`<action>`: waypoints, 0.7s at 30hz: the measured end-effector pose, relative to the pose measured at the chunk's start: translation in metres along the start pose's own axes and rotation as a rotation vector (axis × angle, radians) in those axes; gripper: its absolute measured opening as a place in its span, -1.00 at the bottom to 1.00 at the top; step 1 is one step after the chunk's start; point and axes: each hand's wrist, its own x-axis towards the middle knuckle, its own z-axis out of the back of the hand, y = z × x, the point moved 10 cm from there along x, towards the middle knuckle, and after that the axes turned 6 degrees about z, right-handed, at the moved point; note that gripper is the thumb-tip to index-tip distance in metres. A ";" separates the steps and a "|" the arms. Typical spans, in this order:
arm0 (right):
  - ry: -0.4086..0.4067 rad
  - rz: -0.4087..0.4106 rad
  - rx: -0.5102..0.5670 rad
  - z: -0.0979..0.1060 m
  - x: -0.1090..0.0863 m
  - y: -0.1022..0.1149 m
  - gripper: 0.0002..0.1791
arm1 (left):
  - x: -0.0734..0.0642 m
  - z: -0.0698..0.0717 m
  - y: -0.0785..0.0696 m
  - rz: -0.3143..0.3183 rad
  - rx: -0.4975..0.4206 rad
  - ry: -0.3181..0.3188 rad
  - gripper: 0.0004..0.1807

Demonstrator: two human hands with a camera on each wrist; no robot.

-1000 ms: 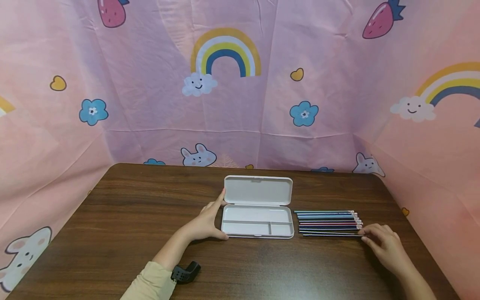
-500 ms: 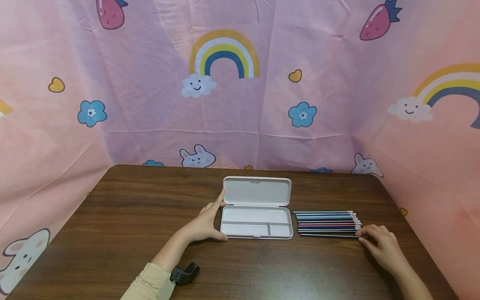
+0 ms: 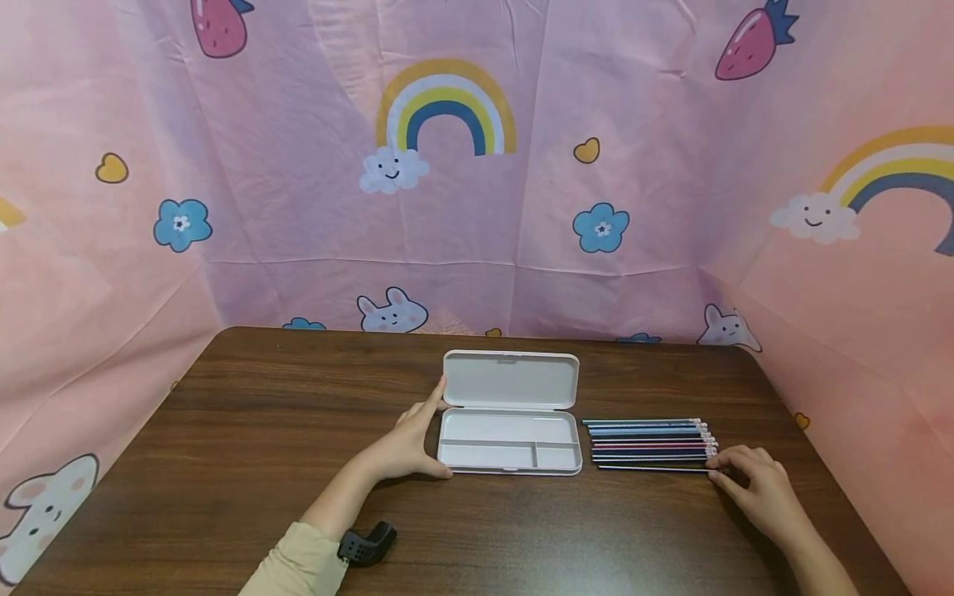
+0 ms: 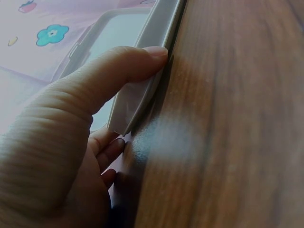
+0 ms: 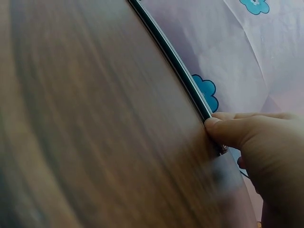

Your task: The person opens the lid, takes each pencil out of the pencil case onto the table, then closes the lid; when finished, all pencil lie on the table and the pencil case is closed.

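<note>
A white pencil case (image 3: 510,456) lies with its lid (image 3: 511,380) swung back, showing several bare compartments. My left hand (image 3: 402,447) holds the case at its left end. In the left wrist view, the thumb (image 4: 128,64) presses the front wall and the other fingers reach behind the end. Right of the case, several pencils (image 3: 648,439) lie side by side in a row, white erasers to the right. With thumb and fingertips my right hand (image 3: 760,488) pinches the nearest pencil (image 3: 652,468) by its right end. The right wrist view shows this dark pencil (image 5: 183,76) edge-on, low along the table.
All of this stands on a dark wood table (image 3: 298,389) with rounded far corners. Behind and on both sides hangs a pink cloth (image 3: 477,215) printed with rainbows and flowers. A black band (image 3: 368,544) sits on my left wrist.
The right hand has shifted slightly left with the nearest pencil. The whole head view has moved a little. The left hand keeps its place on the case.
</note>
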 end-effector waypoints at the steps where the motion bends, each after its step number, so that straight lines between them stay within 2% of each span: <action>1: -0.001 0.000 -0.001 0.000 0.000 0.000 -0.70 | 0.000 0.000 0.000 0.003 0.000 0.000 0.53; 11: -0.040 0.023 0.019 0.004 0.002 0.005 -0.69 | 0.000 0.000 -0.001 -0.006 -0.005 -0.001 0.53; 21: -0.091 0.053 0.116 0.006 0.012 0.021 -0.67 | -0.001 0.000 0.000 0.008 -0.008 -0.002 0.53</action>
